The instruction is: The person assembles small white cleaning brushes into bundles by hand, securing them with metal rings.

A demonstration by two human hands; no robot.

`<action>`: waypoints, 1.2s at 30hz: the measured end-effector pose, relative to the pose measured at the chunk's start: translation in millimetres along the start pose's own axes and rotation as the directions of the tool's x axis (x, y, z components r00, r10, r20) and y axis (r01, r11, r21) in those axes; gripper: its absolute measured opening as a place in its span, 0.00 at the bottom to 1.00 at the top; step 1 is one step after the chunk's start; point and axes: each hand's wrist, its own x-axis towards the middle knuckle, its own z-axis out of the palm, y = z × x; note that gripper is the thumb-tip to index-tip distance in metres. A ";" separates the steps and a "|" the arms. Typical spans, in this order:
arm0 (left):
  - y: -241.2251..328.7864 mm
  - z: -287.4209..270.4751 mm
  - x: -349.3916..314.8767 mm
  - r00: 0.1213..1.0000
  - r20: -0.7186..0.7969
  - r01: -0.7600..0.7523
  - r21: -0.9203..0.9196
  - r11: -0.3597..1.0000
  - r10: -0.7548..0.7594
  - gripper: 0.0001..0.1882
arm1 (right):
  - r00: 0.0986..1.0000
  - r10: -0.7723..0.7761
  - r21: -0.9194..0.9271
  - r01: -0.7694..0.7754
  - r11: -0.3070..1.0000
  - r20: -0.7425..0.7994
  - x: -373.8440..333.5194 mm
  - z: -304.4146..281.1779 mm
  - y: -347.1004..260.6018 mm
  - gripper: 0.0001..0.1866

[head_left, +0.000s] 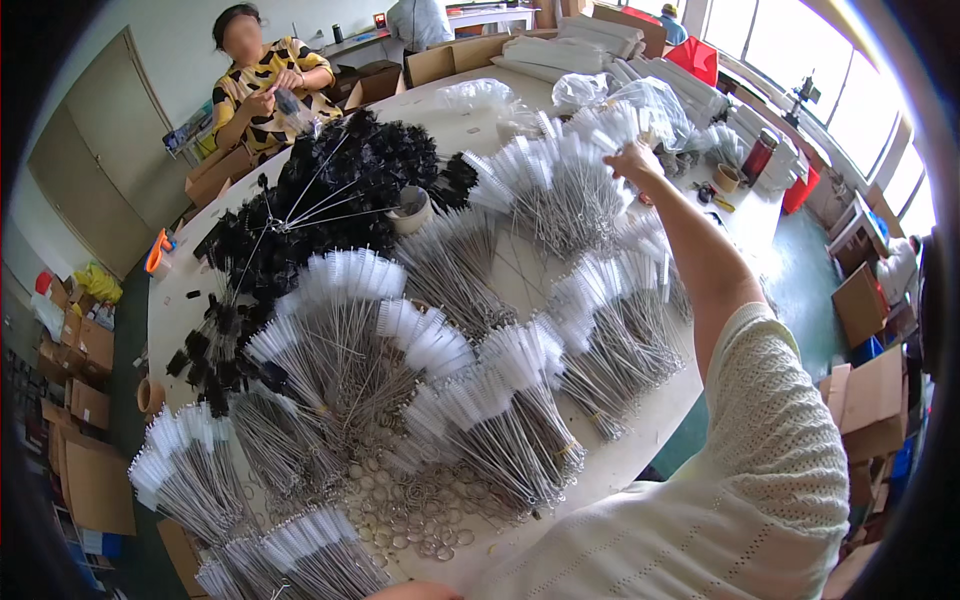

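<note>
In the head view, the person's right hand (632, 160) reaches into the upper right of the frame, its fingers at the right side of an upper bundle of white-bristled brushes (560, 170). Whether it pinches a brush or only touches the bristles cannot be told: the back of the hand hides the fingertips. The left hand itself is out of sight; a small patch of bare skin (415, 593) shows at the bottom edge.

The upper bundle lies to the left of the grip and below it in the frame. Its bristle heads fan out along the top, and its wire stems run downward, so the long axis of most brushes is near vertical in the frame. The right hand is plainly the nearer one, with its forearm (705, 240) stretched along the right flank of the brushes.

A clear plastic bag (660, 105) sits just above the hand, crowding that side. Further right stand a dark red flask (760, 157) and, near it, a tape roll (726, 179). Below the upper bundle, a narrow strip of tabletop (525, 265) parts it from the middle bundles (610, 330). More bare surface shows at lower right, up to the table's curved edge.
</note>
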 end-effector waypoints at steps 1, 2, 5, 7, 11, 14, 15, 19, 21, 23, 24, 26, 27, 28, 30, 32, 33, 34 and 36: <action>-0.6 -1.1 -0.6 1.000 -0.002 0.000 -0.002 1.000 0.000 0.22 | 0.998 -0.010 0.026 0.008 1.000 0.064 1.2 -0.2 8.4 0.18; -1.5 -3.7 -0.1 0.999 0.037 0.002 -0.031 1.000 -0.001 0.23 | 0.998 -0.010 0.025 0.008 1.000 0.060 10.3 4.3 22.7 0.18; -2.2 -4.5 -0.8 0.998 0.065 0.005 -0.057 0.998 -0.002 0.23 | 0.979 0.092 0.161 -0.121 0.979 0.181 19.3 14.4 27.5 0.18; -1.6 -4.4 -1.0 0.999 0.050 0.006 -0.055 0.998 -0.003 0.24 | 0.975 0.128 0.221 -0.167 0.961 0.182 23.5 24.3 28.0 0.18; 1.1 -3.0 -1.9 0.999 0.029 -0.013 -0.064 0.998 0.015 0.24 | 0.976 0.182 0.304 -0.210 0.929 0.119 34.4 38.1 31.9 0.18; 2.0 -6.2 -1.1 0.999 0.039 -0.018 -0.075 0.997 0.021 0.24 | 0.982 0.188 0.171 -0.181 0.969 -0.026 32.0 38.9 29.4 0.17; 1.9 -7.7 -0.9 0.997 0.067 -0.019 -0.070 0.997 0.024 0.24 | 0.977 0.158 0.243 -0.120 0.963 -0.143 31.7 36.4 27.6 0.16; 3.2 -13.5 0.7 0.998 0.057 -0.010 -0.045 0.999 0.012 0.24 | 0.850 -0.050 0.199 0.179 0.963 -0.525 -16.4 -16.5 -20.7 0.14; 2.3 -15.9 2.2 0.992 0.128 0.025 -0.134 0.991 -0.008 0.23 | 0.765 -0.150 0.093 0.265 0.960 -0.626 -39.3 -37.3 -47.4 0.14; 2.3 -7.8 -0.6 0.996 0.090 0.039 -0.102 0.994 -0.030 0.22 | 0.556 -0.511 -0.040 0.651 0.758 -0.655 -46.0 -51.6 -59.9 0.10; 2.5 -3.6 -1.6 0.998 0.053 0.048 -0.068 0.997 -0.045 0.22 | 0.448 -0.679 -0.217 0.719 0.660 -0.582 -34.9 -47.6 -63.1 0.08; -0.1 1.5 -4.9 0.997 0.061 0.046 -0.044 0.998 -0.043 0.21 | 0.738 -0.649 0.117 0.672 0.731 -0.186 -39.4 -18.8 -86.6 0.09; 10.4 -7.2 3.4 0.998 0.059 0.006 -0.001 1.000 -0.006 0.21 | 0.767 -0.642 0.527 0.543 0.654 0.006 -84.8 -15.1 -122.7 0.12; 11.4 -10.3 4.6 0.999 0.054 -0.001 0.003 1.000 0.001 0.21 | 0.754 -0.586 0.627 0.308 0.716 0.299 -99.4 -7.5 -144.5 0.14; 9.3 -14.2 5.0 1.000 0.022 0.005 0.003 1.000 -0.005 0.21 | 0.687 -0.591 0.408 0.439 0.801 0.422 -119.4 30.3 -163.5 0.12; 8.7 -15.6 6.3 1.000 0.017 0.004 -0.018 1.000 -0.003 0.21 | 0.604 -0.735 0.317 0.664 0.678 0.308 -111.5 82.0 -161.9 0.10; 9.6 -14.4 6.7 1.000 0.015 0.004 -0.045 0.999 -0.003 0.20 | 0.562 -0.765 0.083 0.786 0.612 0.315 -91.2 110.8 -156.2 0.11; 8.4 -18.0 8.1 1.000 0.012 -0.010 -0.027 1.000 0.010 0.20 | 0.746 -0.561 0.062 0.581 0.811 0.358 -109.6 125.3 -173.9 0.16; 8.8 -19.1 8.9 0.999 0.019 -0.024 -0.065 0.998 0.025 0.20 | 0.772 -0.527 0.025 0.556 0.831 0.354 -107.7 151.8 -172.2 0.19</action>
